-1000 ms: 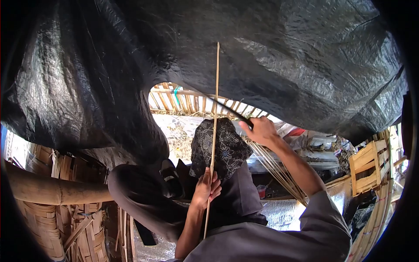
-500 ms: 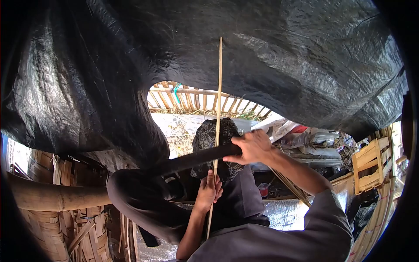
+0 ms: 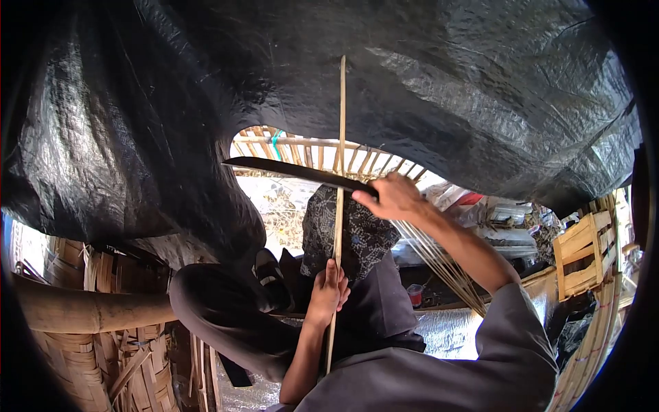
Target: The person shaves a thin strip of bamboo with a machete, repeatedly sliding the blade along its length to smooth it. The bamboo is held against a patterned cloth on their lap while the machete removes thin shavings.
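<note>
A long, thin light-coloured strip [image 3: 342,117] stands nearly upright in the view. My left hand [image 3: 328,296] is closed round its lower part, thumb along the strip. My right hand [image 3: 394,199] grips the handle end of a dark long-bladed knife [image 3: 288,169], whose blade points left and lies across the strip well above my left hand. Behind the strip, a dark patterned cloth [image 3: 364,240] covers my raised knee.
Black plastic sheeting [image 3: 467,82] hangs overhead and in front. Thin sticks [image 3: 446,268] lie beneath my right forearm. A thick bamboo pole [image 3: 89,309] and woven panels are at left. A wooden slatted piece [image 3: 583,257] is at right, a red container [image 3: 414,295] near my knee.
My right hand has moved slightly up and right, and the knife blade has swung upward, farther up the strip. The strip's top has shifted slightly left.
</note>
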`<state>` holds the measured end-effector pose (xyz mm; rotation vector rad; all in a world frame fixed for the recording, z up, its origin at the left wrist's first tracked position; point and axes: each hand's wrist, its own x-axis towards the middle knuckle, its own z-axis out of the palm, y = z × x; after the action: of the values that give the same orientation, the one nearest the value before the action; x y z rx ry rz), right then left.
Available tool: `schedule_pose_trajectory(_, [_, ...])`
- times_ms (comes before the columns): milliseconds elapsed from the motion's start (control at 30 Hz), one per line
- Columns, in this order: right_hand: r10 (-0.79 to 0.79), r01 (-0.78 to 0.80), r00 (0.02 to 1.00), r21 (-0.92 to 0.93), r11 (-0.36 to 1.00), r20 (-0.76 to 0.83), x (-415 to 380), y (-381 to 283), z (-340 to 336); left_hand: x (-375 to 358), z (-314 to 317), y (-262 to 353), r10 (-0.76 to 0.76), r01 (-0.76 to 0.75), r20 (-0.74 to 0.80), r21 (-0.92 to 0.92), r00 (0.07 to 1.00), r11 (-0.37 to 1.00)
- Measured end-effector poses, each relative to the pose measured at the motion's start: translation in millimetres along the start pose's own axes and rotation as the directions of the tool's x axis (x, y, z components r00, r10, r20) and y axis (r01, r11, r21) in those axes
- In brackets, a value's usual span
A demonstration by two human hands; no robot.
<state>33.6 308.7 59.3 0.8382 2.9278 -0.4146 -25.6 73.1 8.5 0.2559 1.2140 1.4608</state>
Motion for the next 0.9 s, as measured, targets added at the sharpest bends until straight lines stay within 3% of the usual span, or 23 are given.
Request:
schedule_pose_trajectory(67, [-0.119,0.134,0.976,0.075,0.988,-0.183,-10,-6,6,1,-1,0,-0.025,0.026,0.010,-0.046,1.000,0.999])
schedule_pose_trajectory(133, [-0.200,0.198,0.966,-0.029,0.980,-0.162,-24,-16,4,-3,-2,1,-0.045,0.046,0.008,-0.066,0.999,0.997])
schedule_pose_trajectory(167, [-0.183,0.180,0.983,-0.095,0.979,-0.022,-31,-24,-3,-4,-3,0,-0.051,0.052,0.009,-0.059,0.999,0.997])
schedule_pose_trajectory(200, [-0.339,0.307,0.929,-0.205,0.929,-0.147,-37,-26,-1,-4,-4,0,-0.052,0.052,0.007,-0.058,0.999,0.997])
schedule_pose_trajectory(233, [-0.353,0.328,0.934,-0.242,0.913,-0.063,-36,-26,-4,-4,-5,-2,-0.046,0.046,0.002,-0.038,0.999,0.998])
schedule_pose_trajectory(267, [-0.360,0.352,0.933,-0.275,0.895,0.020,-34,-26,-10,-5,-5,-4,-0.041,0.041,-0.002,-0.017,0.999,0.999])
schedule_pose_trajectory(333, [-0.255,0.258,0.966,-0.223,0.940,0.042,-17,-14,-13,-7,-6,-7,-0.038,0.037,-0.003,-0.013,0.999,0.999])
schedule_pose_trajectory(400, [-0.055,0.045,0.995,-0.112,0.993,-0.080,11,8,-16,-7,-6,-7,-0.024,0.024,0.001,-0.007,1.000,1.000])
schedule_pose_trajectory(467, [0.025,-0.026,1.000,0.082,0.996,0.012,23,19,-9,-2,-5,-5,-0.004,0.004,0.004,0.001,1.000,1.000])
schedule_pose_trajectory(533, [0.038,-0.038,0.999,0.090,0.995,-0.007,14,3,-11,-2,-5,-2,-0.017,0.019,0.030,-0.044,0.999,0.999])
schedule_pose_trajectory(567, [-0.053,0.062,0.992,0.073,0.995,-0.117,15,10,4,-4,-5,-2,-0.049,0.053,0.048,-0.092,0.998,0.994])
schedule_pose_trajectory(600, [0.025,-0.027,0.999,0.053,0.998,0.035,7,-1,-5,-6,-5,-2,-0.046,0.050,0.050,-0.089,0.998,0.995])
schedule_pose_trajectory(667, [-0.142,0.142,0.988,0.009,0.990,0.065,-8,-9,-3,-8,-5,0,-0.077,0.080,0.030,-0.108,0.997,0.991])
schedule_pose_trajectory(700, [-0.291,0.291,0.953,-0.006,0.957,-0.084,-15,-14,0,-8,-6,-2,-0.081,0.082,0.018,-0.093,0.997,0.992])
schedule_pose_trajectory(733, [-0.368,0.353,0.922,-0.129,0.927,-0.118,-22,-18,1,-8,-6,-3,-0.087,0.088,0.017,-0.093,0.996,0.992])
schedule_pose_trajectory(800, [-0.451,0.428,0.893,-0.282,0.859,-0.018,-28,-22,-10,-6,-8,-3,-0.049,0.052,0.044,-0.066,0.998,0.996])
schedule_pose_trajectory(867, [-0.349,0.346,0.937,-0.239,0.907,0.034,-18,-14,-13,-7,-6,-4,-0.035,0.036,0.027,-0.025,0.999,0.999])
schedule_pose_trajectory(900, [-0.286,0.285,0.958,-0.133,0.949,0.012,-5,-2,-14,-10,-4,-5,-0.020,0.020,0.011,0.014,1.000,1.000])
